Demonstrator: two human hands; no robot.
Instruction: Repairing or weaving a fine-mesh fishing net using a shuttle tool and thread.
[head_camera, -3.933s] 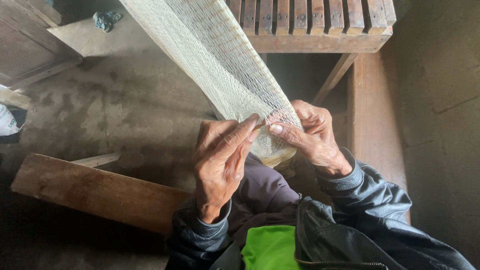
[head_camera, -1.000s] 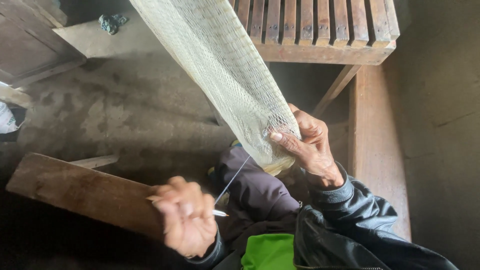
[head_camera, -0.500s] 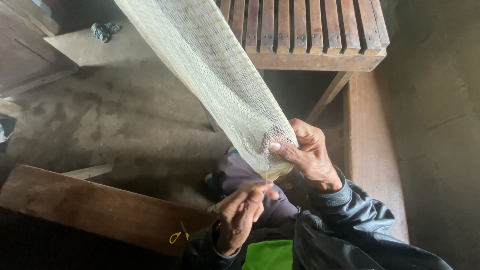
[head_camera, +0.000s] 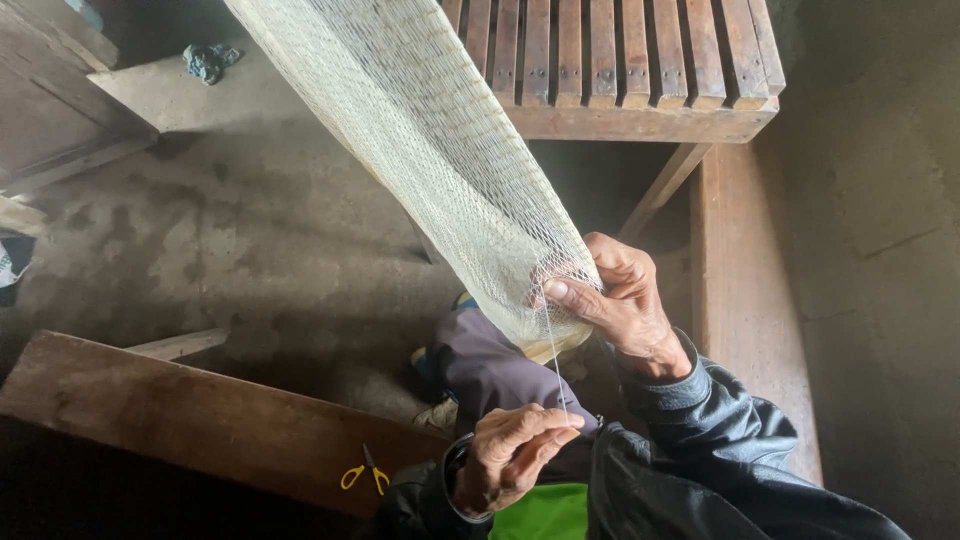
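Pale net (head_camera: 430, 150) stretched taut, running from top left down to the person's lap; it's the landmark here. Right hand (head_camera: 615, 300) sits at the net's lower end, fingers closed round the bunched mesh, thumb pressed flat across the front, so it's pinching the net edge. A thin thread (head_camera: 553, 360) drops straight from that pinch point. Left hand (head_camera: 510, 455) is below the net end, apart from the mesh, thumb & fingertips pressed together on the thread's lower end, rest of fingers curled in. Can't tell if a needle or shuttle is in that hand.

Under the net's low end: purple-clad knee (head_camera: 490, 370); dark jacket sleeves on both arms; green cloth (head_camera: 545, 515) showing at btm.

Right of & behind the net: slatted wooden bench (head_camera: 640, 70) w/ a slanted leg beneath. Left of the net, on concrete floor (head_camera: 250, 240): long wooden plank (head_camera: 210, 420) lying diagonal, w/ yellow-handled scissors (head_camera: 366, 472) on its near end, well below-left of the net tip. Far upper left of the net: small blue-green rag (head_camera: 208, 60) on a slab.
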